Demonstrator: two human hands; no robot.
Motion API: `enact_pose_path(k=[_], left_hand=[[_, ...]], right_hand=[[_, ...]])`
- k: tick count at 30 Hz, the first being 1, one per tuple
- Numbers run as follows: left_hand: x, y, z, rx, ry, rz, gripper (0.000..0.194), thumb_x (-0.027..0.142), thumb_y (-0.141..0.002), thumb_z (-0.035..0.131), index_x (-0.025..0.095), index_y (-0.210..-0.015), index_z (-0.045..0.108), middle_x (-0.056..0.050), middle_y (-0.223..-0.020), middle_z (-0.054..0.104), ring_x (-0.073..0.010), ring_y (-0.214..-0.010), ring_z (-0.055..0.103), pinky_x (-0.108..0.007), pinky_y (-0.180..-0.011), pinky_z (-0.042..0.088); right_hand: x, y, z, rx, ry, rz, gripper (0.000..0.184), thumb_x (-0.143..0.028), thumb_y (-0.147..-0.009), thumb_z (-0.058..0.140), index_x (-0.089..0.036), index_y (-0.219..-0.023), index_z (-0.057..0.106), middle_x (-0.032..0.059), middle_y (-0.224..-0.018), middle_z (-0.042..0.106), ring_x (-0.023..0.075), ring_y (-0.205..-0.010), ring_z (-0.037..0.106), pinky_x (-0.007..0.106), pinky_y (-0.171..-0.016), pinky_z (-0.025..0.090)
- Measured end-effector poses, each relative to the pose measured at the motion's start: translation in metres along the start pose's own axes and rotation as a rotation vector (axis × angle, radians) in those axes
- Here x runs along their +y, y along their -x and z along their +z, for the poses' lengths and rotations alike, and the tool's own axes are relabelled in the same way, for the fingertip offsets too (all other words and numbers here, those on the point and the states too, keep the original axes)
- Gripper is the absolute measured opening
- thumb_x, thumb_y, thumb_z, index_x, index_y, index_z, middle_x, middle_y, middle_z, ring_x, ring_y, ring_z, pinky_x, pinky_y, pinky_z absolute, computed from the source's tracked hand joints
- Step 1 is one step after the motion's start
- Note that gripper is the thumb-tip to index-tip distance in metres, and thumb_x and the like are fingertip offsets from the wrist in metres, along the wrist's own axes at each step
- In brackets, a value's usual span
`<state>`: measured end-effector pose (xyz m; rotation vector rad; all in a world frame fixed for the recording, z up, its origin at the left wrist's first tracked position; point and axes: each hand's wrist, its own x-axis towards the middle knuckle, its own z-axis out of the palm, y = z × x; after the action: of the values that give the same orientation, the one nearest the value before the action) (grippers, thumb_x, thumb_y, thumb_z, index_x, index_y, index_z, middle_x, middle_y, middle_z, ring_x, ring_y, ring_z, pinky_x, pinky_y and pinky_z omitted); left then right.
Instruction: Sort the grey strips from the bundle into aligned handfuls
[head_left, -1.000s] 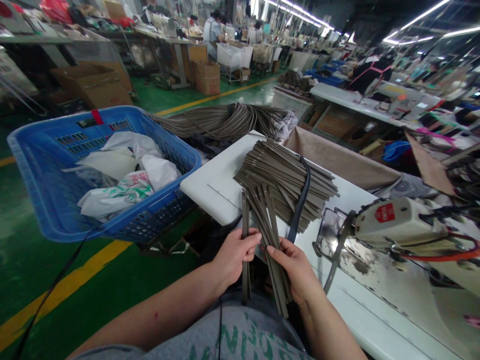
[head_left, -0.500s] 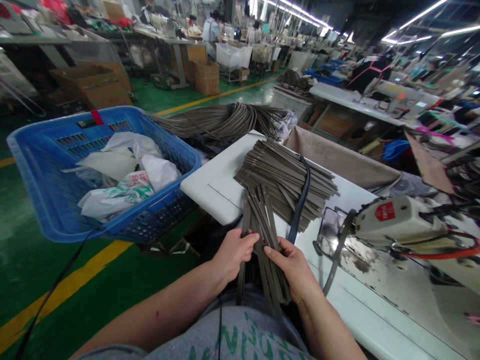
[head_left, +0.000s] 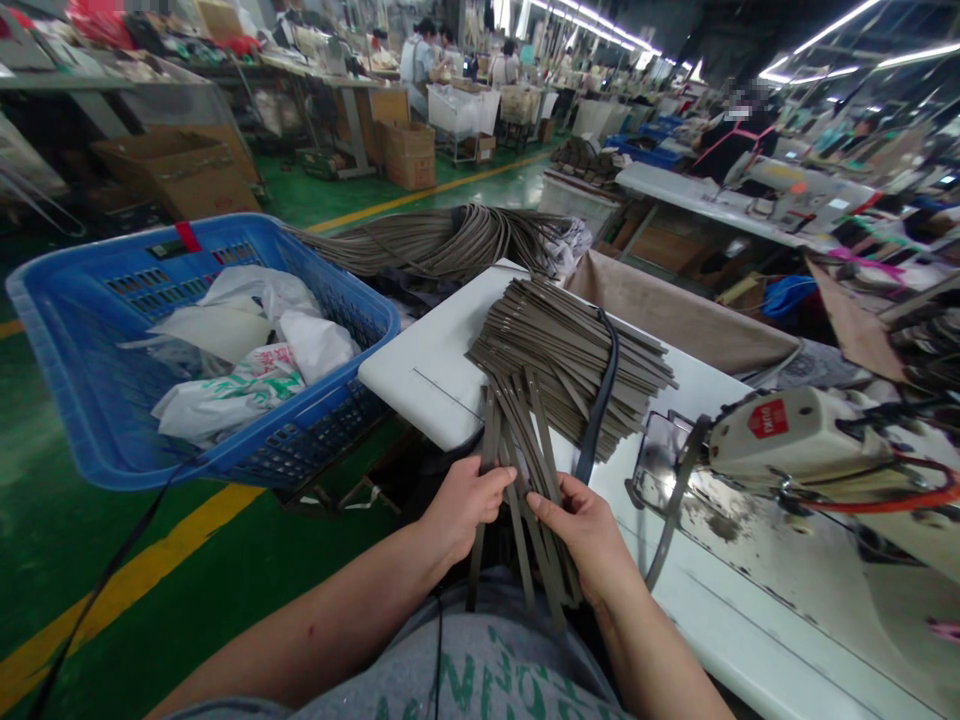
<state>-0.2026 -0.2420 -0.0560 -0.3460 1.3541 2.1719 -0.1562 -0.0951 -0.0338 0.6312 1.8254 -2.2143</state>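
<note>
Across the white table (head_left: pixel 416 372), piled strips (head_left: pixel 555 355) are spread. Loose strips (head_left: pixel 490 438) are pinched in the left hand (head_left: pixel 463 508), a fanned bundle (head_left: pixel 527 425) in the right hand (head_left: pixel 596 540) — best parted lightly, upper ends kept level.

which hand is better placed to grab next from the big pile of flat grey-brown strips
Probably the right hand: it looks nearer the pile of flat grey-brown strips, though it and the left hand both grip loose strips.
</note>
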Motion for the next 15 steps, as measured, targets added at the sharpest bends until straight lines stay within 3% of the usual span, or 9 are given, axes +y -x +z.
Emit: enact_pose_path(k=[4, 7, 12, 15], left_hand=[[0.002, 0.002, -0.001, -0.013, 0.077, 0.013, 0.028, 0.032, -0.066, 0.077, 0.015, -0.075, 0.056, 0.009, -0.056, 0.038, -0.0026, -0.044, 0.026, -0.019, -0.042, 0.010], [0.002, 0.003, -0.001, 0.060, 0.133, 0.010, 0.024, 0.026, -0.066, 0.074, 0.016, -0.068, 0.052, 0.007, -0.056, 0.041, -0.0029, -0.044, 0.029, -0.018, -0.040, 0.014], [0.005, 0.009, 0.004, 0.115, 0.281, 0.026, 0.008, 0.018, -0.069, 0.067, 0.015, -0.074, 0.060, -0.002, -0.069, 0.059, -0.0119, -0.062, 0.057, -0.022, -0.055, 0.046], [0.005, 0.012, 0.006, 0.157, 0.333, -0.026, 0.006, 0.016, -0.071, 0.064, 0.015, -0.075, 0.060, -0.006, -0.077, 0.064, -0.0161, -0.067, 0.063, -0.029, -0.063, 0.054]], right_hand=[[-0.001, 0.000, 0.000, -0.006, -0.032, 0.014, 0.042, -0.048, -0.062, 0.090, -0.020, -0.089, 0.073, -0.0013, -0.067, 0.069, 0.0132, -0.057, 0.058, 0.025, -0.056, 0.045], [0.000, -0.001, -0.002, -0.012, -0.033, 0.018, 0.039, -0.049, -0.065, 0.087, -0.018, -0.082, 0.071, -0.0010, -0.066, 0.066, 0.0110, -0.054, 0.055, 0.022, -0.053, 0.041], [-0.001, -0.001, -0.006, -0.008, -0.075, 0.083, 0.034, -0.045, -0.066, 0.085, -0.018, -0.083, 0.072, 0.0015, -0.067, 0.068, 0.0125, -0.054, 0.055, 0.022, -0.050, 0.040], [-0.003, 0.001, -0.006, 0.011, -0.109, 0.111, 0.029, -0.041, -0.066, 0.083, -0.019, -0.083, 0.073, 0.0015, -0.065, 0.068, 0.0140, -0.055, 0.057, 0.023, -0.051, 0.041]])
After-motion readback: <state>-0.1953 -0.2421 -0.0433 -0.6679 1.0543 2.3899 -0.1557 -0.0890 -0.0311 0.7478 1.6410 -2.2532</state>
